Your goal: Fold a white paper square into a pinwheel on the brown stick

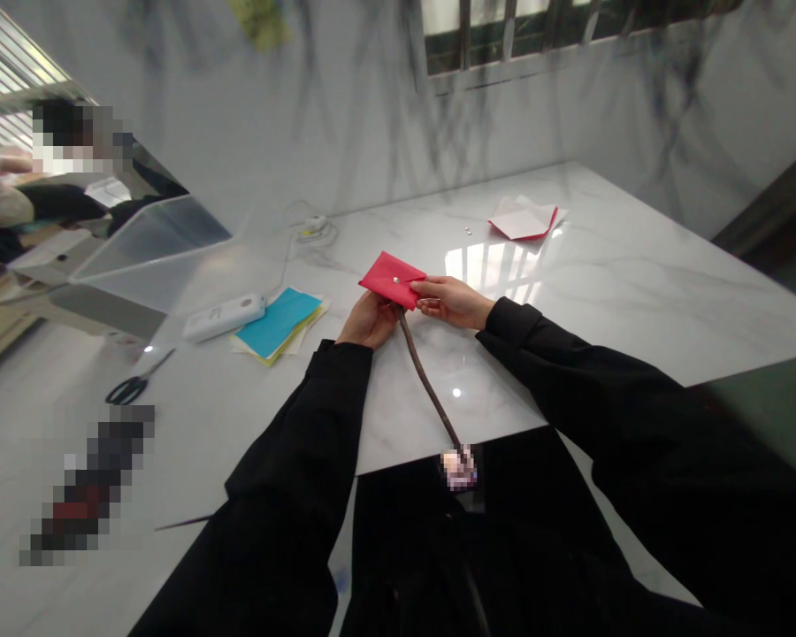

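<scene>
A small red paper envelope [386,271] is held above the white marbled table. Its flap is folded over, with a small shiny dot near the flap's tip. My left hand [370,320] supports it from below on the left, fingers partly hidden behind it. Thumb and fingers of my right hand [455,301] pinch its right corner. Beneath the envelope a brown cord [428,380] runs down toward my lap.
Left of my hands lie blue and yellow paper sheets [279,320], a white device [229,316] and scissors [136,380]. Behind them stands a clear plastic bin [152,239]. White and red papers [524,219] lie at the back right. A person [66,150] is at far left.
</scene>
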